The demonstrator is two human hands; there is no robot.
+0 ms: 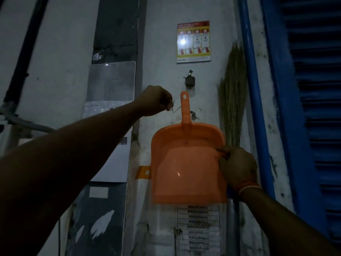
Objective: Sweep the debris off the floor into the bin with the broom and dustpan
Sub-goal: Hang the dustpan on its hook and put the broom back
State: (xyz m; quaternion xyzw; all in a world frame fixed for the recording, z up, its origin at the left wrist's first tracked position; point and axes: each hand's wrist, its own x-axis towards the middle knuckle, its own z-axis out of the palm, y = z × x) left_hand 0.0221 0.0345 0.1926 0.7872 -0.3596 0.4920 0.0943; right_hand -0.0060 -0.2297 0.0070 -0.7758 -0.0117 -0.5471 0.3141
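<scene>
Early or late stage, cannot tell: no floor, debris or bin visible. Dustpan [186, 159] against wall, right hand [237, 168] pinching its right rim. Broom [233, 100] just right of dustpan, untouched. Left hand [154, 100] up-left of dustpan handle, fingers curled round thin wire [172, 108].

Dustpan [186, 163] is positioned against the wall [162, 52], handle up. Broom [232, 100] stands to its right; poster [193, 41] above; hook [189, 81] between.

fire-safety poster [193, 41] on wall | blue shutter [317, 108] right | printed list [198, 228] below
</scene>
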